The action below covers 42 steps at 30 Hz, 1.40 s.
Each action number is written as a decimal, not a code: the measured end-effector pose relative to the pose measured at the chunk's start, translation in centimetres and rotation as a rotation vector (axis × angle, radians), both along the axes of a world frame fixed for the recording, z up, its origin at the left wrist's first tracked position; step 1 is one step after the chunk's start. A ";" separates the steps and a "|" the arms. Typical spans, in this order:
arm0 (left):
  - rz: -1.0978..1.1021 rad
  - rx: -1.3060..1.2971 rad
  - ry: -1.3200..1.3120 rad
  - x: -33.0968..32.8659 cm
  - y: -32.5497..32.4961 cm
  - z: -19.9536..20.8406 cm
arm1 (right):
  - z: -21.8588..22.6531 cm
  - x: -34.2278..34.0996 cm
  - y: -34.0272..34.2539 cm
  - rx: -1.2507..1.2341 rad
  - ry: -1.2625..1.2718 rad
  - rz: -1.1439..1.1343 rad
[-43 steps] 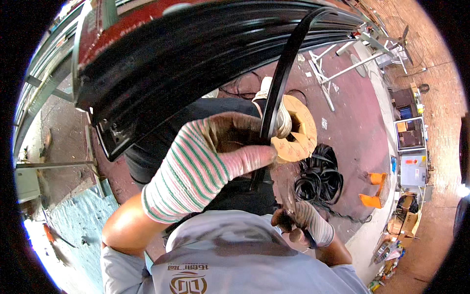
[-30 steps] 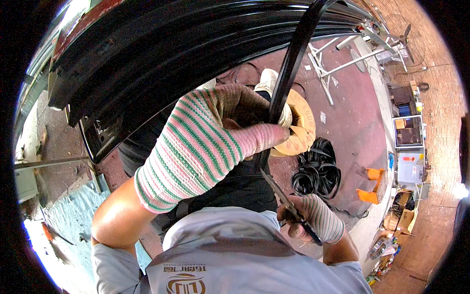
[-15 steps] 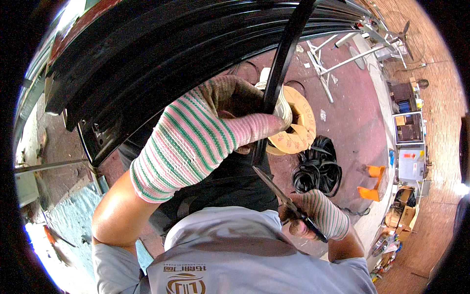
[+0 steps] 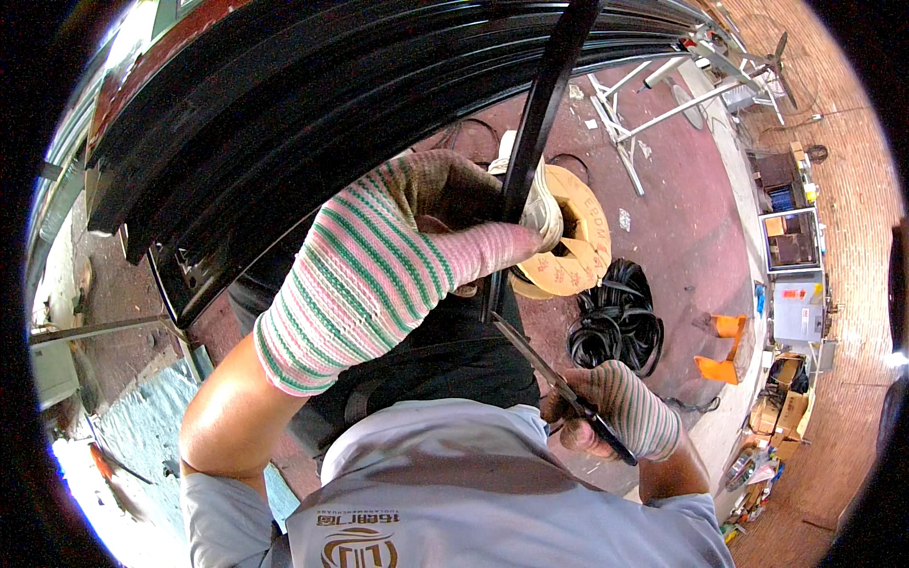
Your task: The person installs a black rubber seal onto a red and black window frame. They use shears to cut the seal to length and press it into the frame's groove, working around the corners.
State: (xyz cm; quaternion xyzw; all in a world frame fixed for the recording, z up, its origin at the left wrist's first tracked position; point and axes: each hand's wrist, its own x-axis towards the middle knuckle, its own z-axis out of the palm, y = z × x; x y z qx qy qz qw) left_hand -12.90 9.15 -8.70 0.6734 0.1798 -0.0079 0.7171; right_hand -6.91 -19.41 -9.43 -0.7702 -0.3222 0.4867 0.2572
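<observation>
My left hand (image 4: 379, 256), in a knitted glove with pink, white and green stripes, is closed around a long black strip (image 4: 542, 123). The strip slants from the top edge down past my thumb, and its lower end stops just below the hand. My right hand (image 4: 615, 407), in a similar striped glove, grips a pair of scissors (image 4: 549, 371) at its dark handle. The blades look together and point up and left, their tip beside the strip's lower end. Part of the right-hand fingers is hidden behind the handle.
Long black profiles (image 4: 284, 114) lie stacked across the upper left. Beyond my left hand sits a yellow reel (image 4: 592, 237), with a coil of black strip (image 4: 615, 327) on the reddish floor. An orange stand (image 4: 721, 350), a white metal frame (image 4: 620, 133) and cartons (image 4: 781, 398) stand to the right.
Both hands keep their grips and have barely moved. The scissors have shifted slightly right, and the strip leans a little differently beside the reel.
</observation>
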 end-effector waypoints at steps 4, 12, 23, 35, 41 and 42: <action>0.013 -0.050 -0.060 0.0 -0.1 -0.3 | -0.3 0.2 0.0 0.093 -0.059 0.059; 0.024 -0.035 -0.010 0.0 -0.2 -0.1 | -0.8 0.4 -0.6 0.072 -0.078 0.103; 0.044 -0.149 0.002 -0.1 -0.4 -0.1 | -0.5 0.4 -0.3 0.016 0.003 0.074; 0.059 -0.130 -0.046 -0.1 -0.5 -0.4 | 0.3 0.4 0.5 -0.010 0.060 0.041; 0.072 -0.138 -0.035 -0.1 -0.6 -0.6 | 0.3 0.4 0.7 -0.104 0.107 -0.011; 0.074 -0.141 -0.032 -0.1 -0.6 -0.6 | 0.2 0.4 0.7 -0.093 0.110 -0.021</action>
